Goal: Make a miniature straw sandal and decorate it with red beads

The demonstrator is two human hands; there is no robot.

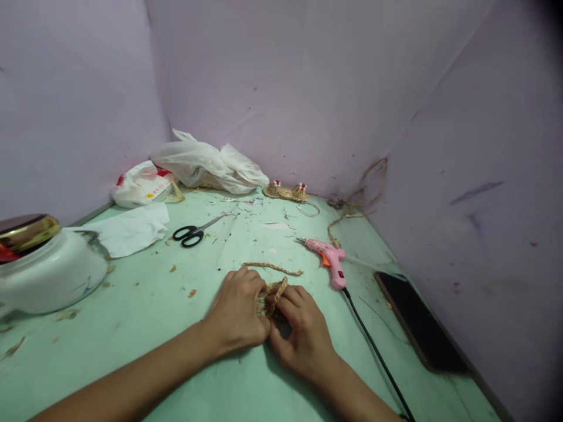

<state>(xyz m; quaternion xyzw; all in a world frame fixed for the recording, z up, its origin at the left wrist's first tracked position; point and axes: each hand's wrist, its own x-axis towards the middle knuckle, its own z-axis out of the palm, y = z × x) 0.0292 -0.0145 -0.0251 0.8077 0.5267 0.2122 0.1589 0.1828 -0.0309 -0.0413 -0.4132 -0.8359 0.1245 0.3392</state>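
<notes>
Both hands rest close together on the green table [176, 328], curled around a small woven straw piece [271, 296]. My left hand [237, 313] has its fingers closed over the piece's left side. My right hand [303, 334] pinches its right side, fingers bent over the braid. A loose end of the braided straw cord [272, 268] trails away from the piece across the table, just beyond my fingers.
A pink glue gun [331, 261] with a black cord lies right of my hands, a dark phone [417, 322] beyond it. Black scissors [193, 233], white cloth [132, 230], plastic bags [206, 164], a small straw sandal [285, 191] and a white pot [48, 269] lie around.
</notes>
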